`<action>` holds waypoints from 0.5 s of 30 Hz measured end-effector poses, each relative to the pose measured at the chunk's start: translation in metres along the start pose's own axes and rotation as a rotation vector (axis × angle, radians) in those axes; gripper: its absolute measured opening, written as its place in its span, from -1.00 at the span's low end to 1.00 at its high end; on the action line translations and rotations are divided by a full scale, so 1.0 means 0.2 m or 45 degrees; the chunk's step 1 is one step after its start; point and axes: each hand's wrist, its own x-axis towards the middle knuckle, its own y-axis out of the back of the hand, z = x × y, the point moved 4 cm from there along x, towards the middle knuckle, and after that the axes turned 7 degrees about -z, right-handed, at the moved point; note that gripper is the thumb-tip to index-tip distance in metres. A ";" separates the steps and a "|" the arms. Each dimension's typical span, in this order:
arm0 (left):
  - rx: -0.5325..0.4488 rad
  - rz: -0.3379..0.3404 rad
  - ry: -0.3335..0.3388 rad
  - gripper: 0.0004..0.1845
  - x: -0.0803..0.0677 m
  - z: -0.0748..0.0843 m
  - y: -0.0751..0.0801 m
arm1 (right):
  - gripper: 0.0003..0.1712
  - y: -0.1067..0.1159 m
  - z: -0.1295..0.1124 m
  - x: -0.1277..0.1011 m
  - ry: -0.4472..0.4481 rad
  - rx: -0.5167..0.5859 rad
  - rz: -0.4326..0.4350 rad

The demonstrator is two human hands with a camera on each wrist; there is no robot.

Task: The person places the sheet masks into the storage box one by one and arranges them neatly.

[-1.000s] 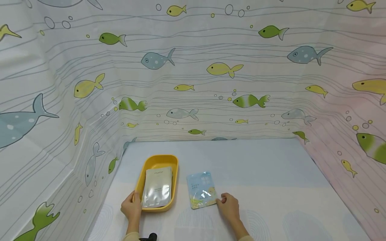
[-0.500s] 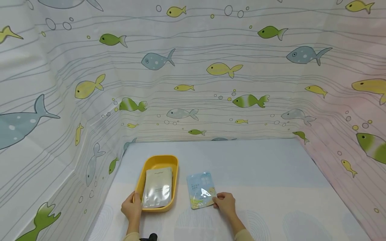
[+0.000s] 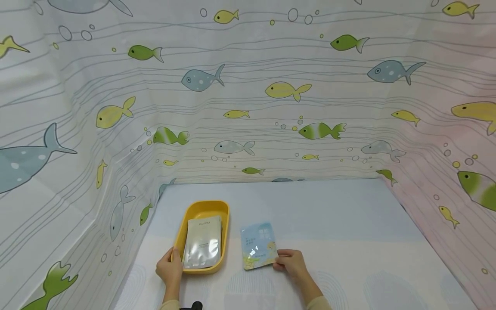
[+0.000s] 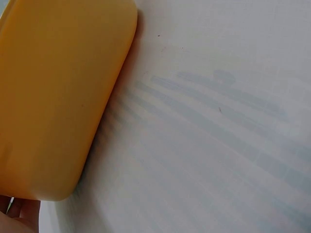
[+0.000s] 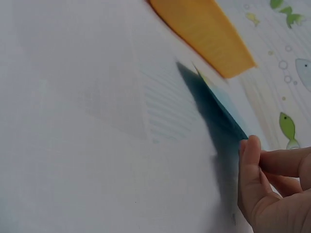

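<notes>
The light-blue printed foil sachet [image 3: 258, 246] lies on the pale surface [image 3: 348, 241] just right of the yellow oval plastic tray [image 3: 222, 215], its near right corner lifted and pinched by the right hand [image 3: 291, 263]. Inside the tray rests 1 silver foil sachet [image 3: 202, 247]. The left hand [image 3: 169, 268] grips the tray's near left rim, thumb on its edge.

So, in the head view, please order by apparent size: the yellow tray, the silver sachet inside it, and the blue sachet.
1. yellow tray, clearly the largest.
2. silver sachet, lying in the tray.
3. blue sachet, pinched by the right hand, with one edge lifted; this makes it look smaller, so second and third places are unsure.
</notes>
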 end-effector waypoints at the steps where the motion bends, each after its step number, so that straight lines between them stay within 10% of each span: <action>1: -0.002 0.003 -0.005 -0.70 0.00 0.00 0.00 | -0.51 0.00 0.00 0.00 0.003 -0.005 -0.002; 15: -0.007 0.007 -0.010 -0.70 0.01 -0.01 -0.01 | -0.50 0.03 -0.05 -0.03 0.014 0.040 -0.049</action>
